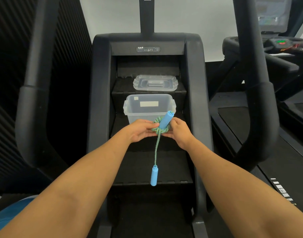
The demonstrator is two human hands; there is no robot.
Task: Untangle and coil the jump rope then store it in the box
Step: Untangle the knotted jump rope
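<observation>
The jump rope's green-blue cord is wound into a small coil (160, 128) around one blue handle (166, 121), which sticks up and to the right. My left hand (140, 130) grips the coil from the left. My right hand (179, 132) grips it from the right. A short length of cord (156, 148) hangs straight down from the coil to the second blue handle (153, 176), which dangles free. Just behind my hands, the clear plastic box (130, 108) stands open on a step.
The box's clear lid (155, 82) lies on the step above the box. Black side walls of the stair machine (195, 103) hem in the steps. Thick black handrails (257, 103) rise on both sides. A treadmill stands at the right.
</observation>
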